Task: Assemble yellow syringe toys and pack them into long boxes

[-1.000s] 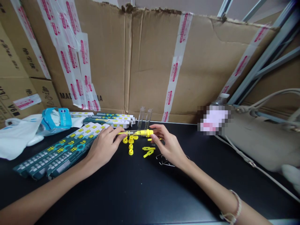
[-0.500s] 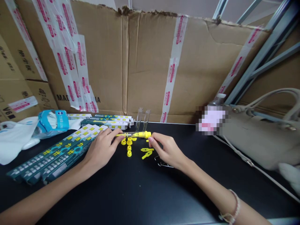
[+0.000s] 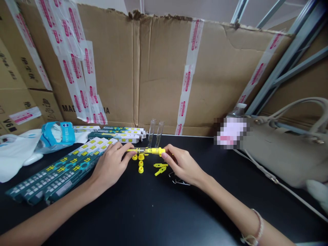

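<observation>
A slim yellow pen-like tool [image 3: 147, 150] with a clear middle section is held level just above the black table [image 3: 159, 212]. My left hand [image 3: 110, 165] pinches its thin left end. My right hand [image 3: 182, 165] pinches the thick yellow cap end. Below the tool lie several small yellow caps [image 3: 140, 167] and two yellow clip pieces [image 3: 160, 168]. A bent wire clip [image 3: 179, 180] lies partly under my right hand. Two clear tubes [image 3: 155, 132] stand just behind the tool.
Dark green printed boxes [image 3: 58, 172] lie in rows at the left, more boxes [image 3: 120, 132] are stacked behind. A blue packet [image 3: 57, 134] and white plastic bag [image 3: 14, 153] sit far left. Taped cardboard [image 3: 159, 75] walls the back. A beige handbag [image 3: 287, 150] rests at the right.
Both hands and the yellow tool stay together and have drifted slightly left and down in the picture. The grip looks the same.
</observation>
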The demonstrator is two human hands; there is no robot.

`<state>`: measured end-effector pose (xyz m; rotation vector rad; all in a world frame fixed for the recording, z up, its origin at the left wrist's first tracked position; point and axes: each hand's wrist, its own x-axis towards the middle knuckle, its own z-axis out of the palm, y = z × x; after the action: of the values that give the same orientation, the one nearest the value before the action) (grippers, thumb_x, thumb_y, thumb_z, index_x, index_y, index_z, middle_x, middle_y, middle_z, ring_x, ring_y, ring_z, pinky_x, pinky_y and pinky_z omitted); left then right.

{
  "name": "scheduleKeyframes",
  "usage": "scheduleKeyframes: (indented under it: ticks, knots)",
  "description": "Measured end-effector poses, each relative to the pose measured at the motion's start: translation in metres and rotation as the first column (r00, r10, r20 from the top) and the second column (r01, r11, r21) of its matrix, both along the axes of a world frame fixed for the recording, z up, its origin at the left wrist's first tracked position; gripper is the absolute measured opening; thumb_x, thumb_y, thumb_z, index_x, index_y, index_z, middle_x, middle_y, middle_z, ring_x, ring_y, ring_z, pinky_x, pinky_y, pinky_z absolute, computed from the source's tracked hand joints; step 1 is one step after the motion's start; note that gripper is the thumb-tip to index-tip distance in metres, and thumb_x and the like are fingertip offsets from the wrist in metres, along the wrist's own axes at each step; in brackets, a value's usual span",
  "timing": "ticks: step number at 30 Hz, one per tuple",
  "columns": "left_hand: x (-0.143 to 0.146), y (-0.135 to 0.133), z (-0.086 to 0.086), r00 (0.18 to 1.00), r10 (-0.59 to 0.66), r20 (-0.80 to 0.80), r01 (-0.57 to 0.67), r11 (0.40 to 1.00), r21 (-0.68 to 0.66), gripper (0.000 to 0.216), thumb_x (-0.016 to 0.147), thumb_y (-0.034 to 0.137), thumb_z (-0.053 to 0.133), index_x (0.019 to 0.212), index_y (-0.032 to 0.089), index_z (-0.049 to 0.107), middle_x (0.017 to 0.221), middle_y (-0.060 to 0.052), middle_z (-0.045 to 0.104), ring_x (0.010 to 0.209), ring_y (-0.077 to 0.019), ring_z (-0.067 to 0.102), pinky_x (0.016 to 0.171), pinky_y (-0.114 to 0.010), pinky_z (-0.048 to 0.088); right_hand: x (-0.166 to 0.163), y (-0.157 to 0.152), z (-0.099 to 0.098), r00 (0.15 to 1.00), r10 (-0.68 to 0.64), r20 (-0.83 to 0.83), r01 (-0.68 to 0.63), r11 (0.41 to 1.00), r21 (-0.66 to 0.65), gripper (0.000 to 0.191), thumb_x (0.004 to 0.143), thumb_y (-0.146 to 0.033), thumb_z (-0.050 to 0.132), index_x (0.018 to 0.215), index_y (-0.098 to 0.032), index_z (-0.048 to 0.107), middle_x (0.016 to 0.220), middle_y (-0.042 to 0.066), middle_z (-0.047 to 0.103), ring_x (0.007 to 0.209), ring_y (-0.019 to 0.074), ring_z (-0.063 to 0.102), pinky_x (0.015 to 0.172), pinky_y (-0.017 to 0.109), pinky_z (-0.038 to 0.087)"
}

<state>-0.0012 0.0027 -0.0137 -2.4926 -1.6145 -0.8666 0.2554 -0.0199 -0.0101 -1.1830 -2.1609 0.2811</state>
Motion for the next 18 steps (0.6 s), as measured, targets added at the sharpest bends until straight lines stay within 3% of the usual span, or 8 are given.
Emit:
scheduleKeyframes:
  ticks: [4,7,12,15,18]
  knots:
    - [0.0007,-0.0012,0.0012,1.0,-0.022,0.005,0.022,1.0,-0.001,0.025,0.1,0.038,0.043,0.1,0.025,0.065,0.088,-0.004,0.057,0.09,-0.0281,0.056,0.081,-0.042,0.045,0.0016,0.0004,0.0006,0.999,0.043,-0.01,-0.043,0.999,-0.02,0.032,0.105,-0.038,0.032,0.083,-0.022,0.048,0.072,-0.002,0.054,0.063,0.015,0.052,0.063,0.027,0.037]
    - [0.0014,-0.0028,0.0014,0.998,-0.05,0.025,0.05,0.999,0.019,0.026,0.1,0.038,0.043,0.103,0.024,0.065,0.088,-0.004,0.057,0.09,-0.0281,0.056,0.082,-0.043,0.045,0.0001,0.0002,0.0005,1.0,0.01,-0.021,-0.01,1.0,-0.012,0.037,0.106,-0.038,0.028,0.076,-0.022,0.045,0.07,-0.002,0.052,0.063,0.015,0.051,0.064,0.028,0.036]
    - [0.0014,-0.0041,-0.0001,0.997,-0.076,0.026,0.074,0.994,0.085,0.023,0.1,0.037,0.047,0.106,0.024,0.066,0.088,-0.003,0.057,0.089,-0.0269,0.056,0.08,-0.042,0.046,-0.0033,0.0001,-0.0013,0.995,-0.058,-0.077,0.06,0.998,0.026,0.032,0.105,-0.038,0.031,0.08,-0.023,0.043,0.071,-0.002,0.049,0.063,0.0149,0.047,0.063,0.028,0.034]
    - [0.0015,-0.0038,-0.0013,0.998,-0.062,0.0,0.062,0.99,0.126,0.02,0.099,0.034,0.051,0.107,0.024,0.066,0.09,-0.004,0.057,0.09,-0.0268,0.056,0.081,-0.041,0.047,-0.003,-0.0002,-0.0015,0.997,-0.024,-0.07,0.025,0.999,0.02,0.039,0.106,-0.037,0.028,0.072,-0.023,0.041,0.066,-0.003,0.046,0.06,0.0143,0.045,0.062,0.028,0.034]
    - [0.0016,-0.0031,-0.0021,0.999,-0.037,-0.002,0.037,0.992,0.119,0.02,0.099,0.033,0.051,0.107,0.023,0.066,0.092,-0.004,0.058,0.092,-0.0273,0.056,0.084,-0.042,0.047,-0.0015,-0.0012,-0.0002,0.997,0.035,-0.073,-0.036,0.999,-0.019,0.034,0.104,-0.039,0.032,0.076,-0.023,0.042,0.068,-0.003,0.046,0.06,0.0142,0.045,0.061,0.027,0.034]
